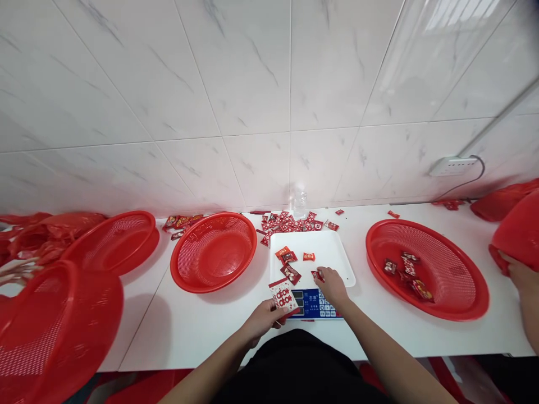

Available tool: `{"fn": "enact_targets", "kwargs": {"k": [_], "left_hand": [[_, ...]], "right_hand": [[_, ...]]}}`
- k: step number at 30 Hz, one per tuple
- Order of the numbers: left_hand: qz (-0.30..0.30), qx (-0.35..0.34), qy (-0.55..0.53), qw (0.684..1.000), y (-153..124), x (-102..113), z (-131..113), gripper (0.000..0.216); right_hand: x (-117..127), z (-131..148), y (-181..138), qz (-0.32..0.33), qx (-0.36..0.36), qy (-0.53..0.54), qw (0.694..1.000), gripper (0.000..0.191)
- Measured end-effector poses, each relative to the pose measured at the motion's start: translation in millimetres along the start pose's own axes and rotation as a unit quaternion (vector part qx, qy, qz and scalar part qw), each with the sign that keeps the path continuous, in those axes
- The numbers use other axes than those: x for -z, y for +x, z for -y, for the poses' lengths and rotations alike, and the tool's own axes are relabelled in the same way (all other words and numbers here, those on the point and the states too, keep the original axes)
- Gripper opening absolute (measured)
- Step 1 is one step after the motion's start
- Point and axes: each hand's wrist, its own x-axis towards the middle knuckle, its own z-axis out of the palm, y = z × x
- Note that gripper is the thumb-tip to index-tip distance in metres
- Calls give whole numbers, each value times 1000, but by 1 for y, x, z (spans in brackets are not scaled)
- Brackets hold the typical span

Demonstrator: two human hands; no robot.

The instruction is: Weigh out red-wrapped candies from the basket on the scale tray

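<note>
My left hand [261, 321] is closed on a white and red printed packet [283, 296], held at the front left corner of a weighing scale and partly covering its blue keypad panel [312, 303]. Over the right part of the scale's white tray [332, 247], my right hand [333, 287] pinches a small red wrapped sweet [316, 275]. Several other wrapped sweets lie on the tray, among them an orange one [309, 257] and a dark red one [290, 274] close to the packet.
Loose red sachets [290, 223] are heaped behind the scale, near a clear plastic bottle [300, 199]. A red basket [214, 252] stands left; another basket [458, 264] at right holds several packets. Other people's hands [19, 270] show at both sides, near red baskets and bags.
</note>
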Motion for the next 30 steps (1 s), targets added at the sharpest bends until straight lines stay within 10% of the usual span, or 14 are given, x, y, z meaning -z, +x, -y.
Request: {"fn": "enact_targets", "kwargs": {"k": [19,30], "left_hand": [[21,-71,2,997,39,-26,-51,37],[-33,-10,-35,999,46,-6,-18,58]], "right_hand": [[11,17,-13,44,-70,384,920,36],[35,31,-29,23,-66,409,910,73]]}}
